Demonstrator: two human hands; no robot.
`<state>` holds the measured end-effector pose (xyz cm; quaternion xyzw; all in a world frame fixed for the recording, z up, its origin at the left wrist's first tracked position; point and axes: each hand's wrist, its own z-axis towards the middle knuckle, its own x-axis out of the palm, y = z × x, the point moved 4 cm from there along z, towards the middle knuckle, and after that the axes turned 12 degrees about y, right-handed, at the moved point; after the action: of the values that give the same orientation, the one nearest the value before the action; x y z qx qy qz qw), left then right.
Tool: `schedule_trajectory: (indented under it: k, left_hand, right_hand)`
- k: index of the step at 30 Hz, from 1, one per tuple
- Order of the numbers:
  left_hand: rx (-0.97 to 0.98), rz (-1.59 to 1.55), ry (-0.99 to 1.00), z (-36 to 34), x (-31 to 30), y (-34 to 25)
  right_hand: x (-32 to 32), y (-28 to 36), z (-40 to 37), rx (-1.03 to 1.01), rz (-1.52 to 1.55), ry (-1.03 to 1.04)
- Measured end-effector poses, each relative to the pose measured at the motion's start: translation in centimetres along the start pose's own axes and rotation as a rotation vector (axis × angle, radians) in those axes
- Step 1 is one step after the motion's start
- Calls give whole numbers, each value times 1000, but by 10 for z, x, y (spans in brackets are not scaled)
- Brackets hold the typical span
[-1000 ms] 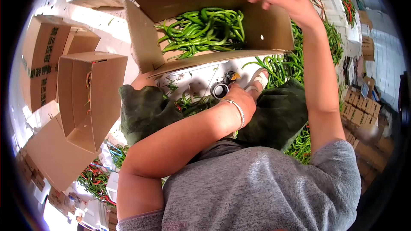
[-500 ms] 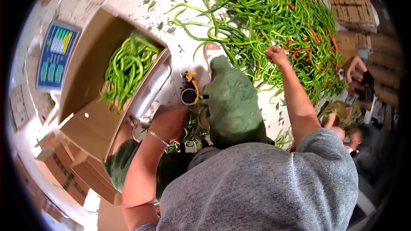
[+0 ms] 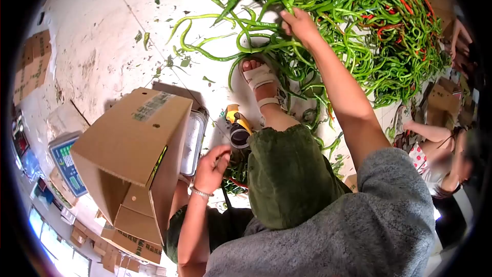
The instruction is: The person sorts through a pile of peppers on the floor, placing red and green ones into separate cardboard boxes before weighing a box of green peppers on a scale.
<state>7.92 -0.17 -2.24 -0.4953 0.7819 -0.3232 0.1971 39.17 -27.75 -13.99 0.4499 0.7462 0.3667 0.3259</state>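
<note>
My right hand [image 3: 301,26] reaches to the near edge of a large heap of long green chili peppers [image 3: 353,56], with some red ones mixed in. Its fingers are closed on a green chili pepper [image 3: 288,6], partly hidden by the hand. My left hand [image 3: 211,169], with a bracelet at the wrist, hovers beside my knee; thumb and fingers are loosely curled and apart, with nothing visible between them. Left of it stands a cardboard box [image 3: 138,133]; green peppers show only through a narrow gap in its side.
A yellow and black object with a round end [image 3: 239,128] lies on the floor by my sandalled foot [image 3: 259,77]. A metal tray [image 3: 195,141] is beside the box, and a blue scale display [image 3: 68,164] stands behind it. Another person [image 3: 441,159] sits at the right.
The view has shifted, so the box interior is now mostly hidden. My right hand has moved left along the heap and closed on a pepper. My left hand is now nearer the box.
</note>
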Motion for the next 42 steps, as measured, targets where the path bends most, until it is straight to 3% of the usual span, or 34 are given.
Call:
schedule_trajectory:
  k: [4,7,10,13,14,15,17,22,25,26,30,33,37,42]
  left_hand:
    - [128,-129,-31,67,-2,-40]
    - [124,-147,39,100,-1,-64]
    - [109,-110,69,113,6,-80]
    - [125,-123,66,116,18,-67]
    - [133,-97,82,115,20,-64]
    - [113,-101,76,114,21,-61]
    - [69,-117,58,109,23,-54]
    - [-1,-254,70,117,19,-24]
    - [-6,-393,55,130,12,-22]
    - [-41,-502,36,135,11,-17]
    - [-37,-426,-16,143,6,-22]
    - [-46,-471,-42,139,8,-24]
    - [-92,-519,-43,129,11,-7]
    - [-103,-523,-108,92,15,-7]
  right_hand:
    - [-28,-13,-86,-138,-615,51]
    - [-47,-26,-128,-415,-963,76]
    - [-50,-17,-103,-512,-954,47]
    - [-33,-44,-24,-497,-1112,178]
    - [-29,-53,-5,-398,-1140,271]
    - [-23,-59,9,-115,-1128,426]
    - [-7,-55,22,80,-1167,588]
    - [-9,-71,22,81,-1141,580]
    - [-5,-43,13,335,-1045,846]
    - [2,-70,22,214,-1040,877]
    - [27,-94,9,18,-926,838]
    - [24,-78,-5,226,-916,822]
    - [13,-78,-1,-17,-939,665]
    - [12,-40,-15,-8,-853,724]
